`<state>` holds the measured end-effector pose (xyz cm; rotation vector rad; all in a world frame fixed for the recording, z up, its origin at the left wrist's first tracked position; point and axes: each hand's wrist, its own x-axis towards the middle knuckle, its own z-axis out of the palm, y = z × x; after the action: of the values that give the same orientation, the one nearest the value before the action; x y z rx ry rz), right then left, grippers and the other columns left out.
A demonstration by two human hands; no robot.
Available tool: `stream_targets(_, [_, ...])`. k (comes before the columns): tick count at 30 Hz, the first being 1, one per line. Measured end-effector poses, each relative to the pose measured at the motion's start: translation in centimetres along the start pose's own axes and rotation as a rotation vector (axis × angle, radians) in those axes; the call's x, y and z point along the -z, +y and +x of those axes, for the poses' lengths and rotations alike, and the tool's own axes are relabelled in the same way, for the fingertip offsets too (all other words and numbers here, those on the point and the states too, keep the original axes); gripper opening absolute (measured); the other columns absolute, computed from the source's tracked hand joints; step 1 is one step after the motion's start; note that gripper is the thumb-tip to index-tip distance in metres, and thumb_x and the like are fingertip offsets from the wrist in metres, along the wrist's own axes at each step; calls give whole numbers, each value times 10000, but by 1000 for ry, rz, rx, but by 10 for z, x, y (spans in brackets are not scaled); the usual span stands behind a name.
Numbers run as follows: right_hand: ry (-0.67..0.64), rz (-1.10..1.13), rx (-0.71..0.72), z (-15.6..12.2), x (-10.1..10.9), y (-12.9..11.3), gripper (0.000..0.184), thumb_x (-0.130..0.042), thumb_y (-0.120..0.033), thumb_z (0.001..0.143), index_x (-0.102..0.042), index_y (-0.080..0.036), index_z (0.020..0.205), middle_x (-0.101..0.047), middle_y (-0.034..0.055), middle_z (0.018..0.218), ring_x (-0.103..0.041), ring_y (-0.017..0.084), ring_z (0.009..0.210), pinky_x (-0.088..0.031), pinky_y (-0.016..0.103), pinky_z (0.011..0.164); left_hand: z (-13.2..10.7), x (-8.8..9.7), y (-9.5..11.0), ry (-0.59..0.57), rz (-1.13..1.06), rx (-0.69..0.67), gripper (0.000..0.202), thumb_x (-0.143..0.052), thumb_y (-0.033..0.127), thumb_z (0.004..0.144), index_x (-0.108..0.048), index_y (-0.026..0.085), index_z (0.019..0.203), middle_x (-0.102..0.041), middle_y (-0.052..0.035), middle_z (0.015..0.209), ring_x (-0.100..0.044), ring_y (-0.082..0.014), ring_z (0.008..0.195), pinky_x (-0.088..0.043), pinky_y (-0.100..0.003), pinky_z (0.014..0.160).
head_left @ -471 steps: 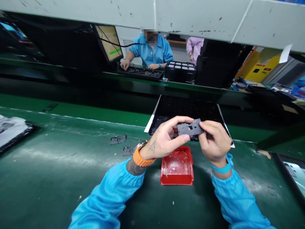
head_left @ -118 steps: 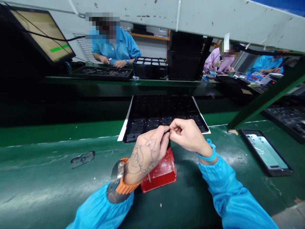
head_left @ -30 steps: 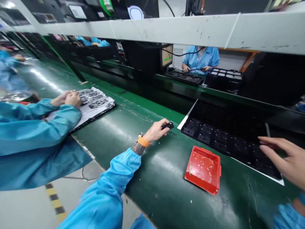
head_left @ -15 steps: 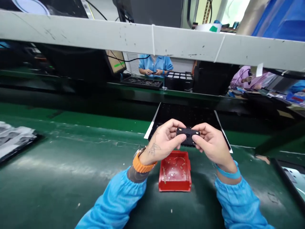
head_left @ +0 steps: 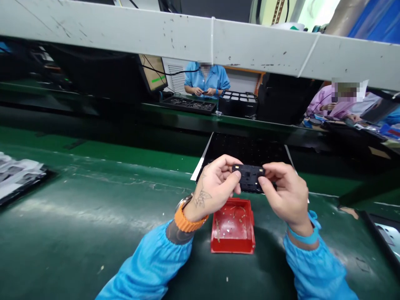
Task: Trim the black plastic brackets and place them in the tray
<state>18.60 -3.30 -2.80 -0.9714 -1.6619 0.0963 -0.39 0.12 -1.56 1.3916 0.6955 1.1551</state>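
Between my two hands is a small flat black plastic part (head_left: 249,178) with gold-coloured pads near its corners; I cannot tell its exact kind. My left hand (head_left: 218,183) grips its left end, thumb in front and fingers behind. At the right end, the thumb and forefinger of my right hand (head_left: 286,189) pinch the edge. Just below the hands a red plastic bin (head_left: 233,246) rests on the green bench, with small pale bits scattered inside. Behind the hands lies a black panel (head_left: 246,146) with white side edges, partly covered by them.
A grey shelf beam (head_left: 175,37) crosses overhead. Sheet-like grey parts (head_left: 18,179) lie at the left, a dark-framed tray (head_left: 383,241) at the right. Across the bench sits a person in blue (head_left: 208,81) behind a black parts tray (head_left: 189,104); another in pink (head_left: 325,100) is at right.
The black part has tipped so more of its face shows. My right thumb has moved from its face to its right edge. The whole view has shifted slightly.
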Motion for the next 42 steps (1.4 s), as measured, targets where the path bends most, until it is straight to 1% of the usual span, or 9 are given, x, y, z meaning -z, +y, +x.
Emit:
stream_targets(2, [30,-111,166,1,-3,0,184,-681,-69,924,-690,-206,1047,-711,34,935,-691,145,794,-599,257,693,-1,-1,1,-17,-23,15,216,-686,256,872,-619,133,1037,-626,39,621,-567,-79,464,-434,-156,428])
stream_targets(4, [34,-154,257,2,-5,-1,190,-668,-40,930,-694,-195,1037,-725,56,967,-708,160,856,-610,270,746,-2,-4,1,-79,-37,28,263,-690,282,881,-647,119,1083,-610,43,610,-550,-76,468,-429,-164,444])
stream_targets(7, [37,-184,307,1,-7,-2,221,-657,-25,939,-706,-197,1070,-737,65,989,-724,170,876,-620,279,764,-5,-8,2,-142,-11,19,309,-662,325,924,-702,94,1125,-575,43,575,-519,-76,478,-422,-182,476])
stream_targets(11, [90,-229,349,-1,-8,0,236,-674,-45,941,-736,-219,1087,-721,63,1012,-717,177,872,-622,287,736,-8,-10,7,-102,95,-62,302,-613,315,963,-762,74,1068,-556,27,590,-508,-79,506,-422,-205,515])
stream_targets(14, [107,-258,391,-2,-8,1,265,-683,-39,935,-750,-225,1111,-708,67,1029,-713,186,885,-626,302,744,-11,-10,11,-96,132,-71,297,-592,277,964,-776,74,1077,-534,32,590,-498,-80,503,-415,-212,516])
stream_targets(22, [112,-273,417,-4,-11,3,306,-688,-24,929,-766,-229,1142,-712,67,1038,-726,190,892,-639,307,749,-15,-13,13,-55,112,-29,303,-586,245,946,-777,77,1110,-530,38,597,-472,-72,481,-392,-201,481])
stream_targets(32, [154,-250,367,-10,-16,6,333,-692,-56,926,-780,-289,1148,-731,55,1028,-745,205,863,-660,325,724,-18,-16,14,-20,100,-12,280,-603,241,933,-775,76,1080,-541,35,609,-490,-67,456,-391,-193,448])
stream_targets(37, [176,-253,383,-12,-15,4,316,-692,-53,927,-775,-281,1130,-726,52,1004,-744,208,860,-660,329,725,-22,-19,17,-12,83,-14,284,-595,237,936,-774,69,1078,-515,49,568,-479,-67,437,-397,-188,436])
stream_targets(42, [186,-241,382,-12,-16,3,295,-696,-50,925,-770,-264,1115,-722,54,1001,-740,207,861,-654,328,726,-23,-20,20,-5,107,-26,275,-591,226,935,-779,74,1067,-550,33,623,-487,-56,443,-407,-185,439])
